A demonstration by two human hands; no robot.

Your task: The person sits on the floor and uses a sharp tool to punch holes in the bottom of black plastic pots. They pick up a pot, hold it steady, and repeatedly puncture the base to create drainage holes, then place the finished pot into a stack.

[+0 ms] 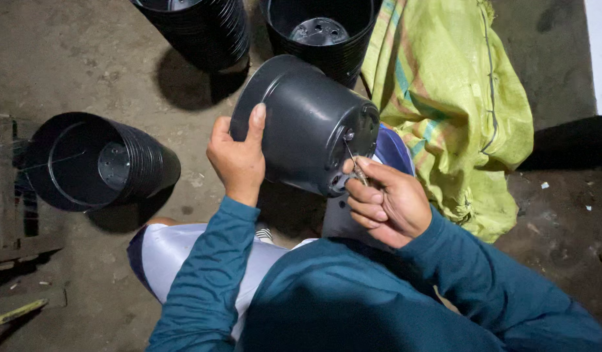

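Left hand (237, 160) grips the black plastic pot (304, 124) at its side wall, fingers wrapped, thumb up. Right hand (387, 202), at the pot's 4 o'clock, pinches a thin wire (354, 163) against the base. Pot judged light, stiff, smooth; the wall offers the best hold.

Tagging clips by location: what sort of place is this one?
Probably a plant nursery's work area or a shed floor, not a workshop bench. The person sits low on a bare concrete floor, with stacks of black plastic pots around and a yellow woven sack beside them. The left hand steadies one pot.
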